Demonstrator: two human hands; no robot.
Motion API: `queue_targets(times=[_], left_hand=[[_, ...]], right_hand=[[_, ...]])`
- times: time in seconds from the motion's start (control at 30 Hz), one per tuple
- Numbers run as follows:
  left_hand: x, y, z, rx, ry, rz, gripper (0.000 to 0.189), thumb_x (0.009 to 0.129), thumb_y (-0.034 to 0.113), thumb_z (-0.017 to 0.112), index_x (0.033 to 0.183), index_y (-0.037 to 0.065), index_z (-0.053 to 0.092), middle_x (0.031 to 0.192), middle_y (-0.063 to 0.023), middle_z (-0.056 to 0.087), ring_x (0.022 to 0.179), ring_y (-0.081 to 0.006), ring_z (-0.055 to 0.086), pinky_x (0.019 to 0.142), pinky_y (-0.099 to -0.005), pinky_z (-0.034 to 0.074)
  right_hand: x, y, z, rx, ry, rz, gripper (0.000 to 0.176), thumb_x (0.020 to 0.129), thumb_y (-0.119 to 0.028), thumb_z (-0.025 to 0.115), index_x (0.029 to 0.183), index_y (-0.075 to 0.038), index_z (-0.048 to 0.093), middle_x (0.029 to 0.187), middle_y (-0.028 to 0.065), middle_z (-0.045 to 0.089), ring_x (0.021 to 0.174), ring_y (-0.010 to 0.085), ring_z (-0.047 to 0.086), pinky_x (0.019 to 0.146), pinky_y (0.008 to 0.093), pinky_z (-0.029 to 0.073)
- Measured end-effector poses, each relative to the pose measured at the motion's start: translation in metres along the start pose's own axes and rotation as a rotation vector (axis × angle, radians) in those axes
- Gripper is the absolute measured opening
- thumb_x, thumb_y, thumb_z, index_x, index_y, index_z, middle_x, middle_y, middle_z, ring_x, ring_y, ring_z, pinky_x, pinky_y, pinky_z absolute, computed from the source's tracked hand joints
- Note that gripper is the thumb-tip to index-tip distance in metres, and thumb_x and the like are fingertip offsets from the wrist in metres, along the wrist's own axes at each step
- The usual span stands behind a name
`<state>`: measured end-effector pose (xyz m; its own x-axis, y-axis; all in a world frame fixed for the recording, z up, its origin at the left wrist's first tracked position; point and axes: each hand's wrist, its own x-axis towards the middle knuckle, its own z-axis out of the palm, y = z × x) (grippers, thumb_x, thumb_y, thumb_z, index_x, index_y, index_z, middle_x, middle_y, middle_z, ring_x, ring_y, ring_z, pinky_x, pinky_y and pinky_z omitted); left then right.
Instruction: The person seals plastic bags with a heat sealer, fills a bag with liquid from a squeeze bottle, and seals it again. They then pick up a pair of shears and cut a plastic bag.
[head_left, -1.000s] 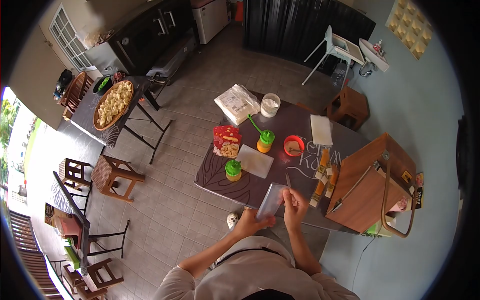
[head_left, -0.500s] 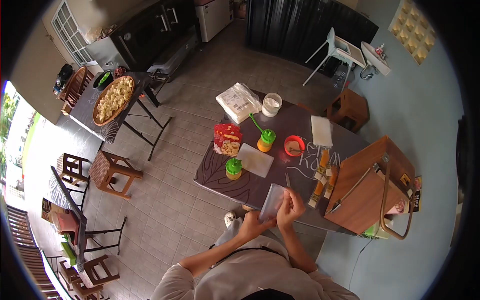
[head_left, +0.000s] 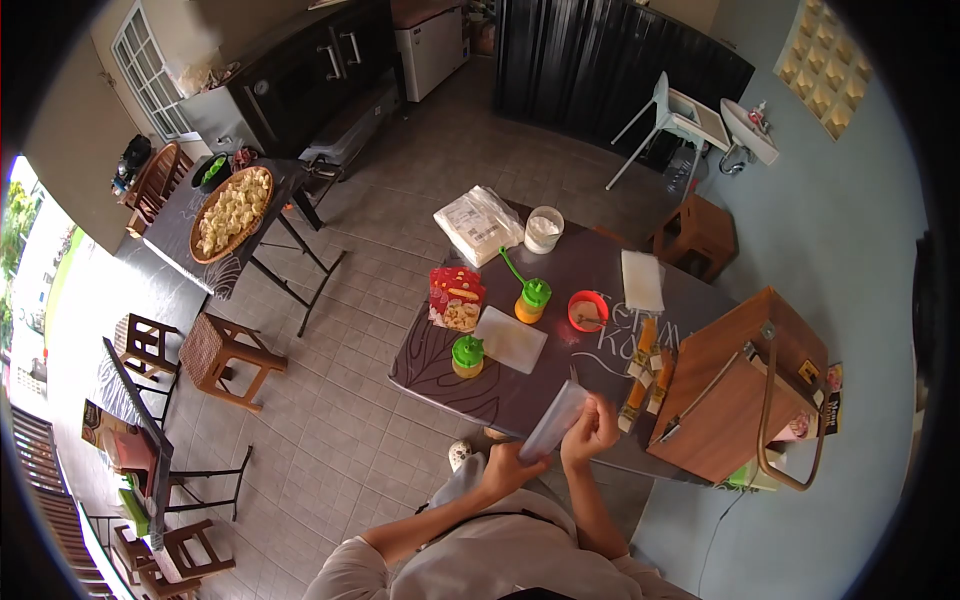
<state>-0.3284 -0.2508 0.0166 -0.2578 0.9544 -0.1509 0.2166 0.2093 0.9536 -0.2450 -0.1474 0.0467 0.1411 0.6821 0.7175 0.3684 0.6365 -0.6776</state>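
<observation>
A clear plastic bag is held between my two hands at the front edge of the dark table. My left hand closes on its lower end, and my right hand pinches its right side near the top. Just beyond the bag lies a thin metal utensil, partly covered. Farther in are a stack of clear plastic bags, two green-topped bottles, one with orange contents and one with yellowish contents, and a red bowl holding brownish powder and a spoon.
Red printed packets, a wrapped white package and a white-filled tub stand toward the far edge. On the right are a whitish stack, orange-and-white strips and a wooden box. A round basket sits on another table.
The bag and my right hand have shifted slightly right and down, and the bag leans more to the right. Both hands still hold it. The view has tilted a little.
</observation>
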Motion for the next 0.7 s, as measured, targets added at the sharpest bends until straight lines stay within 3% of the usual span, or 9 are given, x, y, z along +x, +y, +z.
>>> queue_targets(times=[0.2,0.27,0.37,0.4,0.47,0.53,0.6,0.7], left_hand=[[-0.007,-0.024,0.003,-0.21,-0.135,0.014,0.025,0.078,0.021,0.064,0.087,-0.002,0.063,0.068,-0.0082,0.063,0.06,-0.009,0.058,0.058,-0.0244,0.047],[-0.002,-0.025,-0.002,-0.438,-0.063,-0.206,0.032,0.084,0.024,0.058,0.099,-0.004,0.058,0.082,-0.0091,0.064,0.071,-0.0109,0.06,0.065,-0.0241,0.049],[0.007,-0.006,-0.011,-0.528,0.001,-0.162,0.039,0.087,0.027,0.053,0.107,-0.006,0.052,0.092,-0.0114,0.062,0.08,-0.0143,0.06,0.069,-0.0251,0.049],[0.011,-0.001,-0.016,-0.477,-0.044,-0.104,0.039,0.087,0.024,0.054,0.111,-0.005,0.05,0.095,-0.012,0.061,0.087,-0.0146,0.059,0.07,-0.0249,0.048],[0.014,0.011,-0.017,-0.453,-0.03,-0.012,0.038,0.086,0.023,0.055,0.11,-0.005,0.05,0.093,-0.0122,0.061,0.087,-0.0142,0.058,0.069,-0.0246,0.049],[0.015,0.021,-0.017,-0.429,-0.014,0.082,0.037,0.085,0.021,0.057,0.11,-0.005,0.051,0.092,-0.0124,0.061,0.087,-0.0139,0.058,0.068,-0.0242,0.049],[0.014,0.028,-0.017,-0.26,0.062,0.173,0.031,0.082,0.019,0.061,0.101,-0.005,0.056,0.081,-0.0121,0.061,0.077,-0.012,0.059,0.061,-0.0232,0.048],[0.013,0.015,-0.014,-0.238,0.065,0.065,0.026,0.08,0.019,0.063,0.091,-0.004,0.06,0.07,-0.0112,0.059,0.065,-0.011,0.059,0.053,-0.0234,0.046]], right_hand=[[0.02,0.014,-0.01,-0.057,0.02,-0.031,0.011,0.084,-0.008,0.055,0.082,0.002,0.061,0.062,0.005,0.052,0.046,0.0095,0.039,0.041,0.0236,0.026],[0.021,0.014,-0.014,-0.056,0.001,-0.044,0.01,0.083,-0.006,0.055,0.081,0.001,0.061,0.061,0.0052,0.052,0.046,0.0102,0.04,0.041,0.0238,0.026],[0.014,0.014,-0.018,-0.048,-0.114,-0.052,0.007,0.081,-0.003,0.056,0.08,0.001,0.062,0.059,0.0059,0.052,0.047,0.0117,0.044,0.042,0.0242,0.029],[0.01,0.013,-0.017,-0.04,-0.159,-0.037,0.006,0.078,0.001,0.056,0.081,0.0,0.062,0.062,0.0069,0.056,0.051,0.0147,0.05,0.045,0.0248,0.035],[0.005,0.01,-0.016,-0.022,-0.225,-0.025,0.014,0.072,0.008,0.058,0.082,-0.001,0.063,0.068,0.0082,0.061,0.056,0.0176,0.057,0.049,0.0255,0.043],[0.001,0.009,-0.015,-0.018,-0.253,-0.035,0.015,0.071,0.008,0.058,0.082,-0.001,0.063,0.067,0.008,0.061,0.056,0.0176,0.058,0.049,0.0257,0.043],[0.001,0.008,-0.013,-0.015,-0.281,-0.049,0.016,0.071,0.009,0.058,0.082,-0.002,0.063,0.067,0.0078,0.061,0.056,0.0175,0.058,0.049,0.0259,0.044],[-0.001,0.007,-0.013,0.001,-0.302,-0.068,0.016,0.071,0.008,0.058,0.083,-0.002,0.063,0.067,0.0075,0.061,0.056,0.0179,0.058,0.049,0.0259,0.044]])
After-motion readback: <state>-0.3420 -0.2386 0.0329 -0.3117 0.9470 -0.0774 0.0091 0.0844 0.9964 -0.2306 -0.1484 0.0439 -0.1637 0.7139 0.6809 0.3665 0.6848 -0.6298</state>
